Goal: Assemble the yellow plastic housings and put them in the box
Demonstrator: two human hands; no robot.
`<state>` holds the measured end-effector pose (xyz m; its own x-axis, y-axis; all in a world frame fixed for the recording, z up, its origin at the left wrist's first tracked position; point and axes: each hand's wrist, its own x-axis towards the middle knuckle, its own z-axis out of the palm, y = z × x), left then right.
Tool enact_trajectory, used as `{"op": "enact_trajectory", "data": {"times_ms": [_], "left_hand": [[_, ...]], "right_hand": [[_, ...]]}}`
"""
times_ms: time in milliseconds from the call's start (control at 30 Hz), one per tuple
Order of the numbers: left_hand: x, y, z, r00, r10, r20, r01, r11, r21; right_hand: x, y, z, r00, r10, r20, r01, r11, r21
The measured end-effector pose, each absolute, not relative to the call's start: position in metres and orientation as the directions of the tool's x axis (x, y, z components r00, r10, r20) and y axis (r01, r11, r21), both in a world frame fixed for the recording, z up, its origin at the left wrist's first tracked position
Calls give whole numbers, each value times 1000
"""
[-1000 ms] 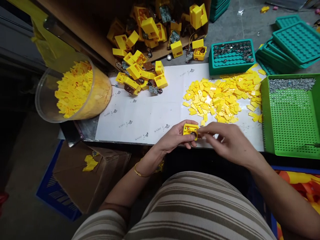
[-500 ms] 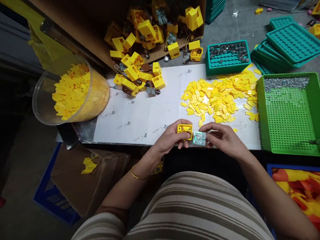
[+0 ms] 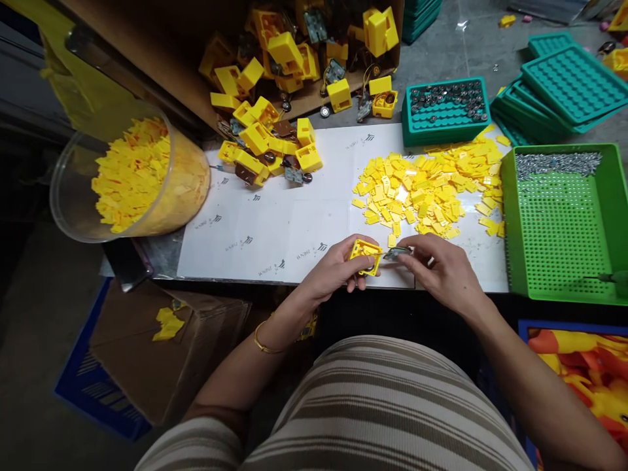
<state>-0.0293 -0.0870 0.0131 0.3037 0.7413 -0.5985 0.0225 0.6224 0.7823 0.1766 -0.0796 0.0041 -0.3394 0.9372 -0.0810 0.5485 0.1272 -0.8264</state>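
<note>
My left hand (image 3: 338, 265) is closed around a small yellow plastic housing (image 3: 367, 251), its open side up and the thumb pressing inside it. Between the thumb and fingers of my right hand (image 3: 439, 268) is a small circuit board (image 3: 396, 253), tilted nearly edge-on just to the right of the housing. A thin wire seems to run between board and housing. Just beyond both hands, many small yellow plates (image 3: 417, 196) lie loose on the white table sheet (image 3: 304, 222).
Yellow housings with wired parts (image 3: 265, 140) spill from a cardboard box (image 3: 161, 59). A clear tub (image 3: 189, 190) of yellow pieces stands left. Right are a teal tray (image 3: 444, 124) with round metal parts, stacked teal trays (image 3: 574, 85), and a green basket (image 3: 559, 229) holding screws.
My right hand has turned the circuit board from face-up to nearly edge-on and raised it slightly. The housing in my left hand has tilted a little.
</note>
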Motion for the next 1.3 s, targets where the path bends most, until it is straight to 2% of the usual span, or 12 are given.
{"op": "enact_trajectory", "data": {"times_ms": [67, 167, 233, 433, 533, 633, 733, 800, 900, 1133, 1200, 1300], "left_hand": [[-28, -88, 11, 348, 702, -622, 42, 651, 758], [-24, -91, 5, 372, 679, -633, 40, 670, 742], [-21, -93, 2, 372, 682, -630, 12, 675, 738], [-15, -95, -1, 331, 696, -637, -152, 705, 692], [-12, -95, 0, 356, 680, -641, -280, 732, 621], [-10, -94, 1, 362, 692, -625, -435, 718, 543], [-10, -95, 4, 331, 713, -618, -512, 686, 517], [-10, -96, 8, 316, 719, -619, -519, 678, 521], [-10, -99, 14, 318, 732, -602, -511, 667, 542], [-2, -106, 18, 370, 747, -553, -494, 662, 564], [-1, -107, 21, 376, 744, -552, -527, 662, 533], [-2, -108, 26, 362, 745, -560, -552, 656, 515]], "right_hand": [[178, -78, 11, -358, 923, -141, 551, 87, -830], [174, -78, 14, -371, 887, -273, 289, -169, -942], [170, -80, 13, -375, 875, -305, 128, -277, -952], [159, -87, 0, -252, 946, -205, -12, -215, -977], [155, -93, 0, -230, 964, -130, 54, -121, -991], [153, -100, 3, -217, 975, 40, 269, 100, -958], [151, -105, 4, -316, 909, 273, 472, 400, -786], [150, -107, 4, -393, 848, 355, 551, 527, -648], [150, -110, 1, -410, 824, 391, 594, 567, -571], [150, -117, -2, -196, 873, 446, 439, 485, -757], [149, -117, 0, -224, 851, 475, 462, 521, -717], [153, -115, 4, -321, 789, 523, 557, 604, -570]]}}
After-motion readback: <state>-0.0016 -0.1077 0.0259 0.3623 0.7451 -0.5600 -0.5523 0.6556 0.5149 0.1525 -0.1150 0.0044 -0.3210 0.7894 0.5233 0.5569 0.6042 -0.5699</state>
